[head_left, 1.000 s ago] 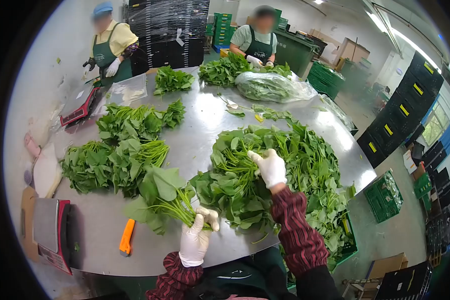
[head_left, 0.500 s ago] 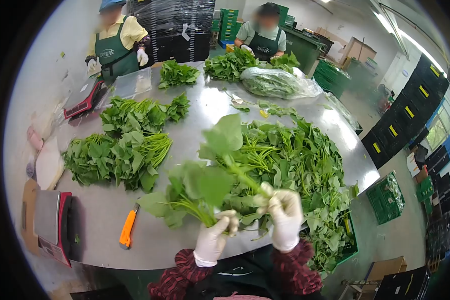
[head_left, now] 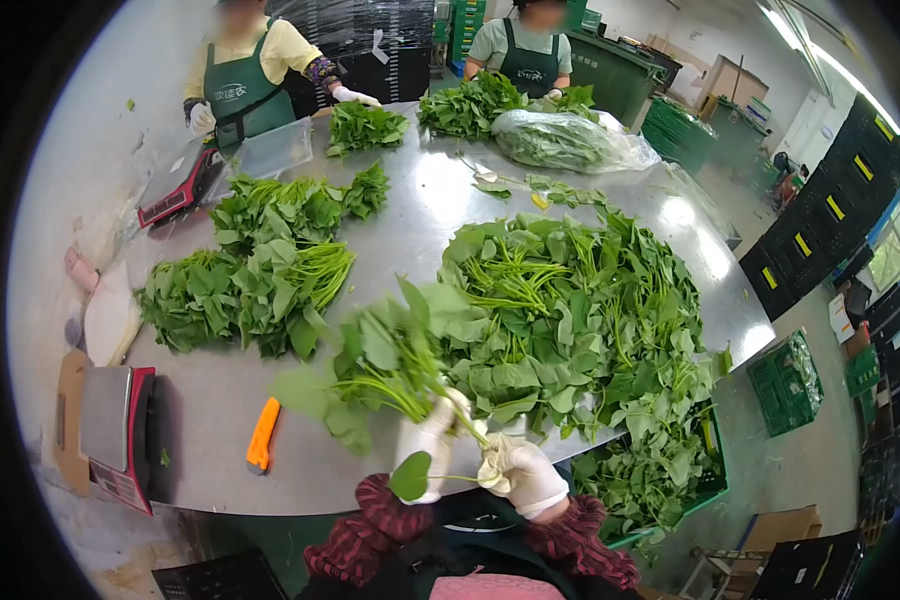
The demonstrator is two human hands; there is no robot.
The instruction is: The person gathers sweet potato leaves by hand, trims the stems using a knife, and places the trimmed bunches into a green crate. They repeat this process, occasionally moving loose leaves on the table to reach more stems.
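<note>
White-gloved, my left hand point(head_left: 426, 440) is closed around the stems of a bunch of leafy greens point(head_left: 388, 372), whose leaves fan up and to the left, partly blurred. Close beside it, my right hand point(head_left: 523, 474) is closed with fingers pinched on thin leafy stems point(head_left: 469, 424) at the bunch's lower end. A single round leaf point(head_left: 411, 476) hangs in front of my left glove. Beyond both hands lies a large heap of loose greens point(head_left: 580, 320). An orange utility knife point(head_left: 262, 436) rests on the metal table point(head_left: 320, 480) to the left.
Bundled greens point(head_left: 240, 300) lie at the left, near a red-edged scale point(head_left: 110, 425). A second scale point(head_left: 177, 185) is farther back. A green crate point(head_left: 708, 480) full of greens stands at the right edge. Two co-workers point(head_left: 245, 90) are across the table, near a plastic bag of greens point(head_left: 570, 140).
My right hand has come down and left, beside my left hand, bringing its stems to the bunch. The left co-worker's hand has reached out toward the table's far edge. The view has shifted slightly.
</note>
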